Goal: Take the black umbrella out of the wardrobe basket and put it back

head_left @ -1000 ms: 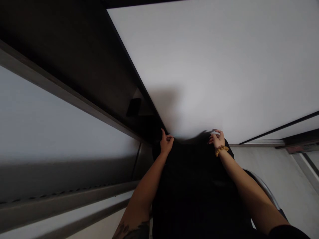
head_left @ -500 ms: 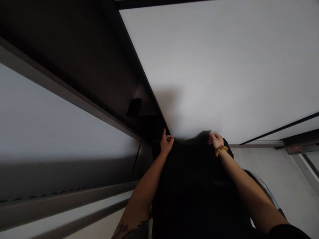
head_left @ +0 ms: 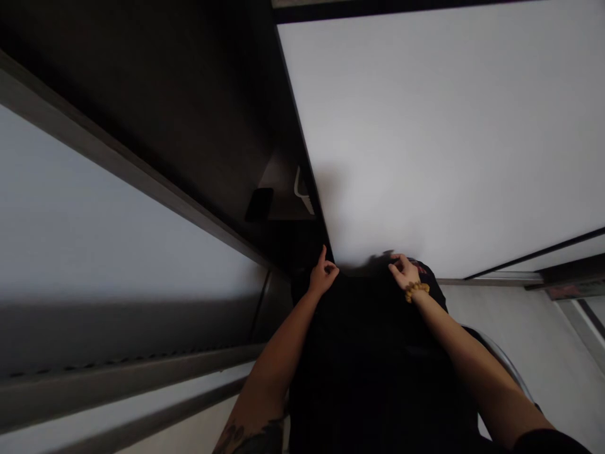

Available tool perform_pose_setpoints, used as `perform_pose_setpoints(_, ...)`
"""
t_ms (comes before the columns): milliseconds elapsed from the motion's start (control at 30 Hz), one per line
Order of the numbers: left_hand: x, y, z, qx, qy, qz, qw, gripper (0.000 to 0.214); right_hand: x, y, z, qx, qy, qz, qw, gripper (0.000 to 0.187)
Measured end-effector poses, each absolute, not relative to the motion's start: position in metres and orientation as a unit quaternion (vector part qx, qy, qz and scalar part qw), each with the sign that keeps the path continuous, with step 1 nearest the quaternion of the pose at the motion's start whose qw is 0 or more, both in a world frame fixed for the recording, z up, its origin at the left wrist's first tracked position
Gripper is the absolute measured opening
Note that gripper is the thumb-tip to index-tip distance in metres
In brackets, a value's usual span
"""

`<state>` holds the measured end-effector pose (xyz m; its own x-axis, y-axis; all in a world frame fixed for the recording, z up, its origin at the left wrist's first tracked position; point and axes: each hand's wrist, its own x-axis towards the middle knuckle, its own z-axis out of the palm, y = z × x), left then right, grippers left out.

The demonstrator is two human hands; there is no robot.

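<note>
Black cloth [head_left: 368, 340] spreads below and between my two hands, running down over my lap; where it ends and my own clothing starts I cannot make out. My left hand [head_left: 324, 276] pinches at its upper left edge, thumb and finger closed, one finger pointing up. At the upper right edge, my right hand [head_left: 404, 272], with a yellow bead bracelet [head_left: 416, 291] at the wrist, has its fingertips closed on the cloth. A small dark ragged corner shows beside those fingertips. Some red marking [head_left: 420, 268] appears on the cloth just past the right hand.
A large white panel [head_left: 439, 139] with a dark frame stands right in front of my hands. To the left is a dark recess holding a black flat object [head_left: 259, 204] and a pale curved item [head_left: 302, 192]. A curved metal bar [head_left: 503, 356] lies by my right arm.
The view has shifted, so the panel's edge sits further right and the pale curved item has come into sight. My right hand has turned slightly, and the cloth corner beside it looks smaller.
</note>
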<state>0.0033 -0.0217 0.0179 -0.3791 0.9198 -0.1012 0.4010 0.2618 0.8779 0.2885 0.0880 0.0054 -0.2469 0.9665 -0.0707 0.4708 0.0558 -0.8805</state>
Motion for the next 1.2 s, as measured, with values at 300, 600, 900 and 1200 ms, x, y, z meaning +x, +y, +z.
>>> perform_pose_setpoints(300,0.001,-0.02,0.017,0.519,0.682,0.365,0.365,0.096,0.265,0.07,0.015,-0.379,-0.872,0.174,0.256,0.062)
perform_pose_setpoints(600,0.0,-0.023,0.02,0.553,0.66,0.358,0.361,0.092,0.21,0.067,0.07,-0.164,-0.97,-0.007,0.177,0.071)
perform_pose_setpoints(900,0.002,-0.024,0.033,0.564,0.681,0.309,0.351,0.065,0.184,0.07,0.077,-0.239,-0.969,-0.023,0.06,0.065)
perform_pose_setpoints(1200,0.003,-0.028,0.046,0.568,0.694,0.276,0.346,0.051,0.214,0.076,0.071,-0.256,-0.964,0.005,0.065,0.052)
